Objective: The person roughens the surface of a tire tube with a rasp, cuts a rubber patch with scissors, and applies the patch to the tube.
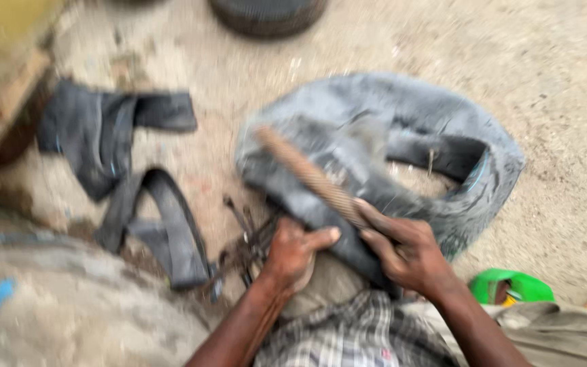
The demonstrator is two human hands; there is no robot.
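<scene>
In the head view, blurred by motion, the right hand (405, 250) is curling its fingers around a brown rasp-like rod (310, 178), gripping its lower end while the rod is slanting up toward ten o'clock. The left hand (295, 253) is closing into a loose fist, thumb out, pressing on the near edge of a grey inner tube (382, 146). The tube is lying slack on the sandy ground (565, 81), spreading from the hands toward one o'clock. Black rubber strips (113, 136) are lying at ten o'clock, a green object (511, 285) at four o'clock.
</scene>
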